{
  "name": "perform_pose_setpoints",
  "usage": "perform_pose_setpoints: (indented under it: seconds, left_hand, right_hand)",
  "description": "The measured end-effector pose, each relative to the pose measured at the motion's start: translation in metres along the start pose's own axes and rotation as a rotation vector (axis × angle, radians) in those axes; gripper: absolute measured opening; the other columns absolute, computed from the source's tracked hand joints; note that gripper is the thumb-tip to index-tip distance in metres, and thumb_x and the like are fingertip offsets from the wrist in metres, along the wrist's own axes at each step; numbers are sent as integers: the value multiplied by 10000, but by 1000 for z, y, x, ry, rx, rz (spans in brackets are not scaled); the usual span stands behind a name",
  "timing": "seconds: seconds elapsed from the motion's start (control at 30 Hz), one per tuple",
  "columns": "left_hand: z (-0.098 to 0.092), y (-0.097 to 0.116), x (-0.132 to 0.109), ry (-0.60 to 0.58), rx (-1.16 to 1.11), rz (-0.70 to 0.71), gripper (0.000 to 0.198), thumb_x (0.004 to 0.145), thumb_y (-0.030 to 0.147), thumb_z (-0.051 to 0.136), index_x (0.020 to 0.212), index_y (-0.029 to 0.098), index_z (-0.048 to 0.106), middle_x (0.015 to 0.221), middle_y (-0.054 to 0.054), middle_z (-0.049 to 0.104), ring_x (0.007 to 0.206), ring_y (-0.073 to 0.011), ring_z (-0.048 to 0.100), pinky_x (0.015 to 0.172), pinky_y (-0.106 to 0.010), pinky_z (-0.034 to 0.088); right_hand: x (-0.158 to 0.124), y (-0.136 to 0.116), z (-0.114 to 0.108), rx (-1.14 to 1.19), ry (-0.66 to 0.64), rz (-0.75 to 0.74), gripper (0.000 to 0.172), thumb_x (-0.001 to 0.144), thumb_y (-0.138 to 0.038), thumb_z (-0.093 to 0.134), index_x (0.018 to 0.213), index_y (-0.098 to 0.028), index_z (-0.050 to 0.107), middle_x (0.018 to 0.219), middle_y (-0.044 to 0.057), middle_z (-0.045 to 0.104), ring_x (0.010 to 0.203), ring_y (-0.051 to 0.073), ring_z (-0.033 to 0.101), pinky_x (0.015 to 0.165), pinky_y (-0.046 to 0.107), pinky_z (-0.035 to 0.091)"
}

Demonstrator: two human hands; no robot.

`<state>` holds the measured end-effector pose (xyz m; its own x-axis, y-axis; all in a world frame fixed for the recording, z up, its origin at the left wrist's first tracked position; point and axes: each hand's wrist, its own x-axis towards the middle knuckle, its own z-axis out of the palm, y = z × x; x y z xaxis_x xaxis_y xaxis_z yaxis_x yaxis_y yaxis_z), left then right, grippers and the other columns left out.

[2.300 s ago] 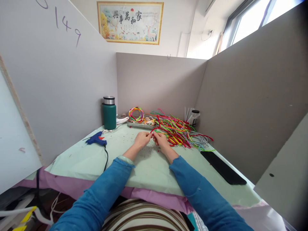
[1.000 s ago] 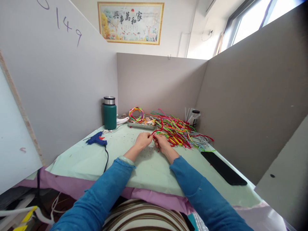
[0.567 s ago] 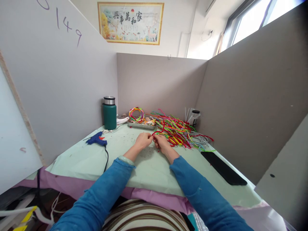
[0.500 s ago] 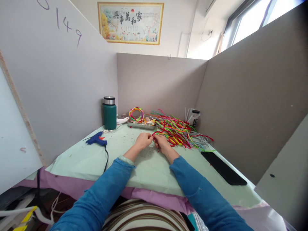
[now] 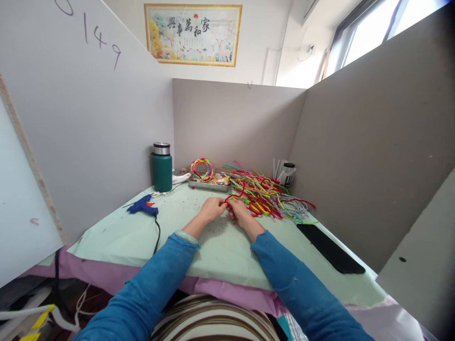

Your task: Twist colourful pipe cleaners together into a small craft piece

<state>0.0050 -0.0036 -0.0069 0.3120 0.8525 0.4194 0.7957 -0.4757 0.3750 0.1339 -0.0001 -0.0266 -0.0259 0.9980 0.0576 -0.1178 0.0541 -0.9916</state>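
My left hand [image 5: 212, 207] and my right hand [image 5: 239, 211] meet over the middle of the table, fingertips pinched close together. Both are closed on a red pipe cleaner [image 5: 234, 195], whose free end bends up and to the right behind my fingers. The part between the fingertips is mostly hidden. Just beyond my right hand lies a loose heap of coloured pipe cleaners [image 5: 265, 189]. Behind my hands is a metal tray [image 5: 209, 186] of small pieces, with a ring of coloured pipe cleaners [image 5: 201, 163] propped upright on it.
At left a blue glue gun [image 5: 142, 205] lies with its black cord toward me. Behind it stands a green bottle [image 5: 162, 171]. A black flat slab [image 5: 330, 248] lies at right. A dark-capped jar [image 5: 287, 175] is at back right. Grey partitions [image 5: 234, 123] enclose the table.
Almost nothing differs. The free end of the red pipe cleaner has shifted very slightly; both hands keep their place and pinch.
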Motion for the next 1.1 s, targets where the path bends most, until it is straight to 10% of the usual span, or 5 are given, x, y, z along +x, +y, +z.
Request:
perform_pose_setpoints:
  seconds: [1.1]
  left_hand:
    - [1, 0, -1, -14, 5, 26, 316, 815, 314, 430, 794, 143, 695, 713, -46, 668, 622, -125, 510, 583, -210, 328]
  right_hand:
    - [0, 1, 0, -78, 11, 1, 126, 760, -219, 467, 641, -184, 446, 469, -64, 440, 302, 48, 333, 290, 189, 205]
